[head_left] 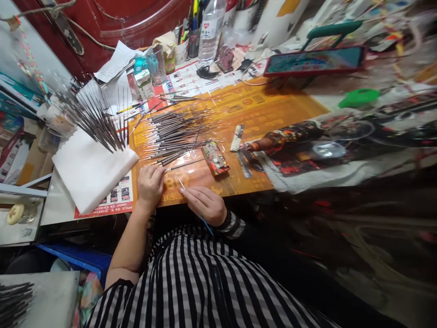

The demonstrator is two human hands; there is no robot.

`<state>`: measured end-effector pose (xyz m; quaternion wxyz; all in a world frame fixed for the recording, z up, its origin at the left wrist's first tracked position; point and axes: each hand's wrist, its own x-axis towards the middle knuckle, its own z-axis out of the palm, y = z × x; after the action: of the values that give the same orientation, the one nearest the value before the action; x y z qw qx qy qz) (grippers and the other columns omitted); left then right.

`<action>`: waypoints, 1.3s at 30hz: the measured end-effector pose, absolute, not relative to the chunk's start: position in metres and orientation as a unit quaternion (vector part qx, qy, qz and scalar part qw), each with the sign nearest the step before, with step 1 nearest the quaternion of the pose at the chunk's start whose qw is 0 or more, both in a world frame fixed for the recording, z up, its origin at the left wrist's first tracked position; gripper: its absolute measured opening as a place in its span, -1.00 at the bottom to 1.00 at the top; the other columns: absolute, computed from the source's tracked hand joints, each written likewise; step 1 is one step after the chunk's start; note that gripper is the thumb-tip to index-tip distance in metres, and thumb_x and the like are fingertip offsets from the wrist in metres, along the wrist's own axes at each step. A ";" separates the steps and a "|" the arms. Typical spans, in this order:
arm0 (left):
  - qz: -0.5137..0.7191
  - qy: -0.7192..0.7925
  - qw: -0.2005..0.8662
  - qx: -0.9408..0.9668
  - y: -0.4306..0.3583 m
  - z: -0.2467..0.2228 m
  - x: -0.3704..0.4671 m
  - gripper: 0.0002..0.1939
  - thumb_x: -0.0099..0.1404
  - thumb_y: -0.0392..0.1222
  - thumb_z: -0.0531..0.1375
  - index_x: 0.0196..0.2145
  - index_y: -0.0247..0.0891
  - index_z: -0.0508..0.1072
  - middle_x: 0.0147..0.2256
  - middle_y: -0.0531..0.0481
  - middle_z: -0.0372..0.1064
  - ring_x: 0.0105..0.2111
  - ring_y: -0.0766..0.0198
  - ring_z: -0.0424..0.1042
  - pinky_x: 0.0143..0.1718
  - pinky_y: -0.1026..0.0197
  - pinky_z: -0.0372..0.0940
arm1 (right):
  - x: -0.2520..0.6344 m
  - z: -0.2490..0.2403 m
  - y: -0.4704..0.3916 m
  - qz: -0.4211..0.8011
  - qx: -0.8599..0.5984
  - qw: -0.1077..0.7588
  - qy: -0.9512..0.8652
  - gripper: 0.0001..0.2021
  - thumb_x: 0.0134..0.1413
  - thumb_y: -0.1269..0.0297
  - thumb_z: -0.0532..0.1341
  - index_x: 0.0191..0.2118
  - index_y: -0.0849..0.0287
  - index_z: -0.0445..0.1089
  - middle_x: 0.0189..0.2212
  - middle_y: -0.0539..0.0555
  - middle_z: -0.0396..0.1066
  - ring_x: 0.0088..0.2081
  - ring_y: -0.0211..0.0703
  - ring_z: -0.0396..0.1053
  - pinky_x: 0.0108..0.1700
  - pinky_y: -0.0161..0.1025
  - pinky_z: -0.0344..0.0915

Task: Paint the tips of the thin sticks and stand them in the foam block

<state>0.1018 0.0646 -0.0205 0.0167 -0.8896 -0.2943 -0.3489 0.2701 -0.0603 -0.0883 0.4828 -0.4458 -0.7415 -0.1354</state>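
Note:
My left hand (149, 184) is closed at the table's front edge, pinching the end of a thin dark rod (187, 163). That rod slants up to the right, its far part over a small paint-smeared block (216, 158). My right hand (206, 205) is closed around a slim blue-handled tool (206, 224), which looks like a fine paintbrush. Its pale tip points up and left, a little below the rod and apart from it. Just beyond my left hand lies a pile of similar dark rods (174, 134) with thin light ends.
A white foam block (97, 168) at the left has many dark rods stuck upright in it. A phone (314, 61) leans on a stand at the back right. Behind the pile stand a water bottle (209, 34) and pen cups. A paint-stained cloth (290, 175) lies at the right.

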 end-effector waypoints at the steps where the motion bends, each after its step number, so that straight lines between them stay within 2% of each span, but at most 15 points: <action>1: -0.351 -0.303 0.018 -0.886 0.066 -0.018 0.098 -0.80 0.47 -0.18 0.08 -0.20 -0.21 0.49 -0.27 -0.09 0.47 -0.25 0.20 0.39 -0.17 0.12 0.28 | 0.271 -0.089 -0.061 -0.132 -0.441 0.485 -0.744 -0.40 0.26 0.54 0.16 0.38 0.32 0.09 -0.09 0.24 0.55 -0.05 0.02 0.51 -0.02 -0.06 0.51; 7: -0.389 -0.349 0.030 -0.852 0.090 0.005 0.057 -0.81 0.48 -0.15 0.05 -0.15 -0.20 0.46 -0.21 -0.10 0.45 -0.16 0.23 0.45 -0.11 0.16 0.37 | 0.272 -0.090 -0.061 -0.140 -0.428 0.486 -0.749 -0.38 0.25 0.54 0.17 0.39 0.29 0.07 -0.09 0.23 0.56 -0.07 -0.01 0.52 -0.05 -0.09 0.52; 15: -0.421 -0.491 0.015 -0.763 0.139 0.008 0.022 -0.83 0.41 -0.12 0.14 -0.24 -0.23 0.49 -0.33 -0.02 0.50 -0.31 0.29 0.48 -0.23 0.23 0.35 | 0.271 -0.090 -0.060 -0.137 -0.427 0.493 -0.745 -0.38 0.24 0.54 0.17 0.39 0.26 0.09 -0.08 0.22 0.56 -0.08 0.02 0.54 -0.07 -0.08 0.54; 20: -0.432 -0.525 0.040 -0.732 0.155 -0.001 0.024 -0.87 0.32 -0.17 0.21 -0.35 -0.21 0.53 -0.38 -0.01 0.49 -0.33 0.25 0.43 -0.23 0.20 0.31 | 0.272 -0.089 -0.060 -0.135 -0.429 0.491 -0.747 -0.39 0.24 0.54 0.17 0.38 0.24 0.11 -0.08 0.22 0.56 -0.08 0.01 0.54 -0.07 -0.09 0.55; 29: -0.400 -0.557 0.050 -0.726 0.158 -0.014 0.024 -0.85 0.29 -0.19 0.18 -0.35 -0.20 0.56 -0.36 -0.03 0.53 -0.30 0.20 0.46 -0.11 0.11 0.29 | 0.271 -0.089 -0.060 -0.145 -0.425 0.496 -0.743 -0.43 0.24 0.53 0.18 0.35 0.30 0.16 -0.09 0.23 0.56 -0.07 0.00 0.53 -0.06 -0.10 0.53; 34: -0.373 -0.584 0.057 -0.719 0.161 -0.013 0.024 -0.86 0.26 -0.18 0.19 -0.38 -0.21 0.55 -0.42 -0.03 0.51 -0.33 0.16 0.47 -0.10 0.08 0.27 | 0.272 -0.090 -0.059 -0.136 -0.424 0.500 -0.743 -0.45 0.25 0.52 0.18 0.33 0.23 0.19 -0.09 0.19 0.56 -0.06 -0.04 0.53 -0.02 -0.10 0.53; 39: -0.352 -0.575 0.083 -0.734 0.160 -0.006 0.021 -0.86 0.28 -0.18 0.19 -0.36 -0.21 0.56 -0.34 -0.08 0.55 -0.26 0.11 0.49 -0.09 0.07 0.26 | 0.273 -0.087 -0.059 -0.122 -0.417 0.517 -0.737 -0.42 0.23 0.53 0.19 0.35 0.28 0.15 -0.10 0.21 0.56 -0.07 -0.03 0.54 -0.04 -0.11 0.55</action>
<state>0.0211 0.1597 -0.0058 0.0833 -0.7337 -0.5753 -0.3519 0.2731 -0.0586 -0.0875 0.5173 -0.4169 -0.7373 -0.1222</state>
